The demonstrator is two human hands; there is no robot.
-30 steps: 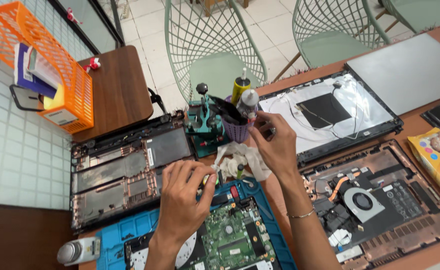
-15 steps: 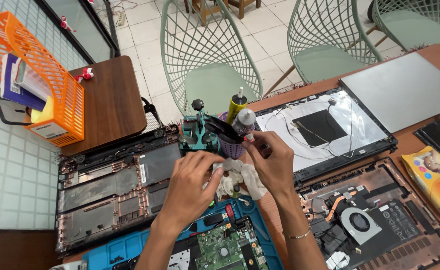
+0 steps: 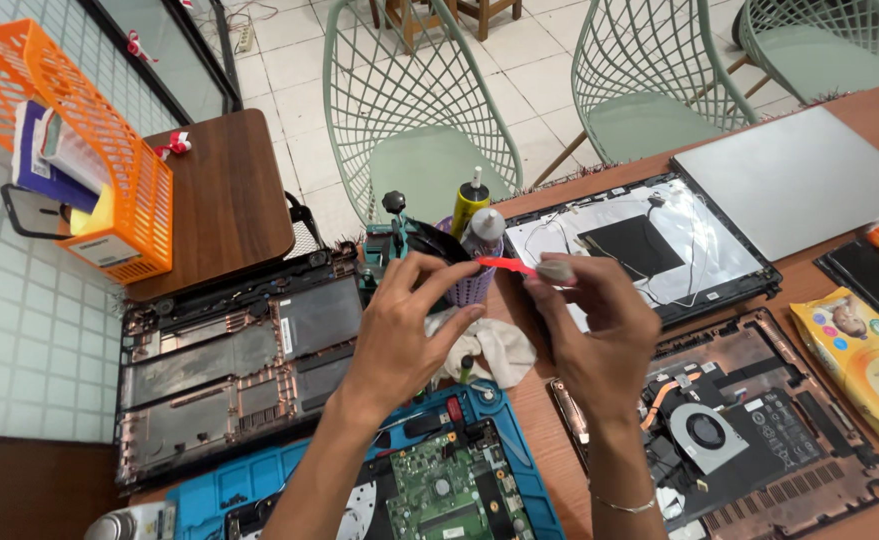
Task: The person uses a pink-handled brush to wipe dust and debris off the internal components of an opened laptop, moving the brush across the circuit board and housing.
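I have both hands raised over the middle of the surface (image 3: 549, 440), just near of the purple tool cup (image 3: 471, 285). My right hand (image 3: 589, 330) has its fingers clenched on a small pale-capped item (image 3: 555, 268), too small for me to tell more than that, and a thin red nozzle (image 3: 504, 265) runs from it leftward. My left hand (image 3: 409, 330) meets that red tip with its fingers pinched on or right at it; how firm the hold is I cannot tell. A crumpled white cloth (image 3: 494, 350) lies directly under the hands, touching the far edge of the blue work mat (image 3: 199, 495), where the green circuit board (image 3: 439, 495) sits.

To do this well, I judge the 2 hands should stay close together above the cloth, so anything that drips lands there and not on the board. The open laptop base (image 3: 229, 370) at left and the fan-side chassis (image 3: 749, 430) at right are well apart from the work.
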